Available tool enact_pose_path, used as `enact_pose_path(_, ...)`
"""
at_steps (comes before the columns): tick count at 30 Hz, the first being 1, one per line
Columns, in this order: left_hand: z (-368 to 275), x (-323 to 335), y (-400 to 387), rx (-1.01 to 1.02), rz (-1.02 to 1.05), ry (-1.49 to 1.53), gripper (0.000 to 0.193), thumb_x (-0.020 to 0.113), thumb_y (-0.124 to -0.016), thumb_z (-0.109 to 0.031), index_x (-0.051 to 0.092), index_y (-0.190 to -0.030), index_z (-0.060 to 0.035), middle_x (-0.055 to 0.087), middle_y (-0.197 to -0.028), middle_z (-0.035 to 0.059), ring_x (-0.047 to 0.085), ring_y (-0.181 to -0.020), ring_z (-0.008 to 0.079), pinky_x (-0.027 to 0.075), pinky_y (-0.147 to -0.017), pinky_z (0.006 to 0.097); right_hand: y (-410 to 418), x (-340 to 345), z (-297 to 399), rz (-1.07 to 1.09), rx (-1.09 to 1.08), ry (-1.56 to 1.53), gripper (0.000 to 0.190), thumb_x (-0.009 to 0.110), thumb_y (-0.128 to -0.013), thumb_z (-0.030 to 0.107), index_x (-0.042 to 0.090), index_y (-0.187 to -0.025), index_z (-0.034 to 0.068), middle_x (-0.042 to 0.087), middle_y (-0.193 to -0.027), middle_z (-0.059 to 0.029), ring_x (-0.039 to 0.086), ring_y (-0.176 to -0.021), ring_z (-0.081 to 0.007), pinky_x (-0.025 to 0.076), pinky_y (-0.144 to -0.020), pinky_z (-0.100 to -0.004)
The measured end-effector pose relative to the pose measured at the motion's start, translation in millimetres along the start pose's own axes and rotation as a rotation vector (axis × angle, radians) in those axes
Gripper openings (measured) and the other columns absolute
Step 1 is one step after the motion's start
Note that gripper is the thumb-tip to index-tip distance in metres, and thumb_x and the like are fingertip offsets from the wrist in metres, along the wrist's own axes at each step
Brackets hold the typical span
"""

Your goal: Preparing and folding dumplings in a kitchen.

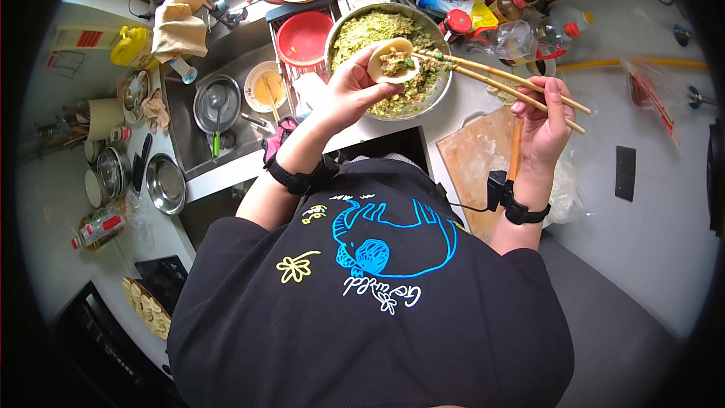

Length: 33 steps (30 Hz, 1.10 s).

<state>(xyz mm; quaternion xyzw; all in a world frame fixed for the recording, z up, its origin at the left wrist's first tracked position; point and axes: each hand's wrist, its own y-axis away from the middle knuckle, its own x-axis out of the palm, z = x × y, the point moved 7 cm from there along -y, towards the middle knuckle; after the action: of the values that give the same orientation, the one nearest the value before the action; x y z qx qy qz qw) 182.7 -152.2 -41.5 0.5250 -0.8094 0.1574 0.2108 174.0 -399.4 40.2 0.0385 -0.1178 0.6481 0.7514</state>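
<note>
A round dumpling wrapper (417,72) rests in my left hand (354,88), cupped between thumb and fingers. On its middle sits a lump of chopped green and pinkish filling (395,62). My right hand (541,124) grips a pair of wooden chopsticks (498,69), whose food-smeared tips are at the wrapper's right edge. Beneath both lies a wide metal bowl (330,39) full of chopped filling (368,28), partly hidden by my left hand. Right of my body is a floured wooden board (473,147), with a rolling pin (516,150) partly behind my right wrist.
Left is a sink (187,124) holding a strainer (217,105) and a bowl of yellow liquid (265,88) with chopsticks. A red basin (305,38) stands beside the metal bowl. Bottles (558,31) and bags crowd the back right. Several dumplings (148,309) lie on a tray at lower left.
</note>
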Motion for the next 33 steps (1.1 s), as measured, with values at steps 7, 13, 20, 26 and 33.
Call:
enact_pose_path(7, -4.3, 3.6, 1.1, 0.003, -0.009, -0.060, 0.052, 0.056, -0.080, 0.002, 0.035, -0.127, -0.0005, 0.054, -0.114, 0.0080, 0.056, -0.101, 0.0146, 0.046, -0.087, 0.0289, 1.9, 2.6, 2.6, 0.016, 0.003, -0.030, 0.025, 0.047, -0.090, 0.020, 0.057, -0.087, -0.002, 0.062, -0.070, -0.0142, 0.058, -0.053, -0.0163, 0.048, -0.050, -0.0231)
enact_pose_path(13, -5.5, 7.7, 3.4, -0.031, 0.002, -0.097, 0.053, 0.050, -0.077, 0.009, 0.036, -0.127, 0.0006, 0.053, -0.114, 0.0092, 0.055, -0.102, 0.0163, 0.047, -0.089, 0.0307, 2.0, 11.0, -5.3, 0.085, 0.066, 0.025, 0.024, 0.047, -0.089, 0.019, 0.057, -0.088, -0.002, 0.062, -0.071, -0.0140, 0.058, -0.053, -0.0163, 0.048, -0.051, -0.0234)
enact_pose_path(20, -6.9, 9.1, 7.6, -0.077, -0.001, -0.134, 0.048, 0.055, -0.077, 0.007, 0.041, -0.123, 0.0013, 0.055, -0.112, 0.0087, 0.056, -0.100, 0.0145, 0.046, -0.089, 0.0281, 0.8, 7.2, -8.1, 0.080, 0.067, -0.024, 0.024, 0.046, -0.090, 0.019, 0.057, -0.088, -0.003, 0.062, -0.072, -0.0138, 0.058, -0.053, -0.0160, 0.048, -0.051, -0.0235)
enact_pose_path(26, -7.7, 9.9, 8.7, -0.069, -0.003, -0.178, 0.046, 0.061, -0.078, 0.001, 0.043, -0.121, 0.0006, 0.057, -0.107, 0.0067, 0.057, -0.094, 0.0104, 0.047, -0.085, 0.0241, 3.4, 9.8, -11.6, 0.123, 0.098, -0.039, 0.025, 0.046, -0.090, 0.020, 0.057, -0.088, -0.002, 0.062, -0.071, -0.0131, 0.058, -0.053, -0.0150, 0.047, -0.049, -0.0219)
enact_pose_path(33, -9.3, 16.7, 11.7, -0.121, 0.019, -0.146, 0.046, 0.064, -0.078, -0.002, 0.045, -0.120, 0.0001, 0.060, -0.101, 0.0050, 0.057, -0.091, 0.0083, 0.046, -0.081, 0.0212, 4.4, 11.8, -13.5, 0.127, 0.109, -0.071, 0.025, 0.045, -0.090, 0.020, 0.056, -0.087, -0.002, 0.062, -0.071, -0.0133, 0.058, -0.053, -0.0148, 0.046, -0.049, -0.0213)
